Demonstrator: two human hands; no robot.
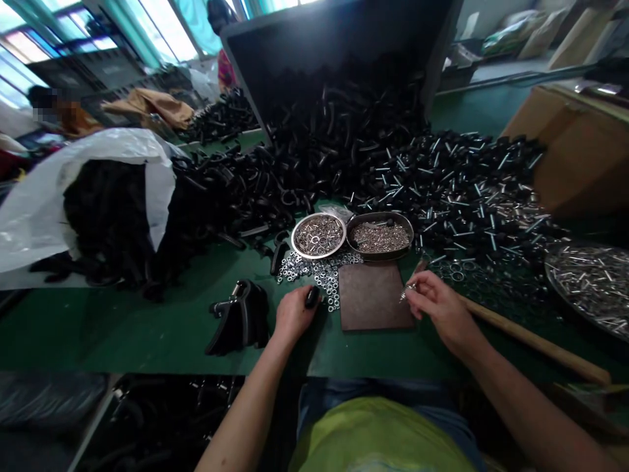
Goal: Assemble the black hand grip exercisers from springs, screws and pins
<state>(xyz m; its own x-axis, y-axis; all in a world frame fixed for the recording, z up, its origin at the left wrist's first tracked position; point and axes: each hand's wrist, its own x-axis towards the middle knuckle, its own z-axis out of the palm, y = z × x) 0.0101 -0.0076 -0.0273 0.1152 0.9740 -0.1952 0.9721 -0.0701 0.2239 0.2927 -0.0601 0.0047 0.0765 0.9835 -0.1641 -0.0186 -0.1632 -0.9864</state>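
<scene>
My left hand (293, 313) rests closed at the loose nuts' near edge, with a small rounded black part (312, 297) at its thumb and fingers. Small shiny metal pieces (407, 291), too small to name, are pinched in the fingertips of my right hand (439, 307). They hang over the right edge of a flat brown square plate (376, 298). Ring-like metal nuts (333, 288) lie scattered between the plate and my left hand. Left of that hand stand a few assembled black clamp-like parts (242, 314) with metal pins.
Behind the plate stand a round metal dish (293, 244) and an oval tin (411, 244) of small metal parts. Black parts (339, 131) and black-headed bolts (462, 177) are heaped behind. A wooden handle (535, 337) and a large pan (557, 282) lie right; a white bag (29, 223) left.
</scene>
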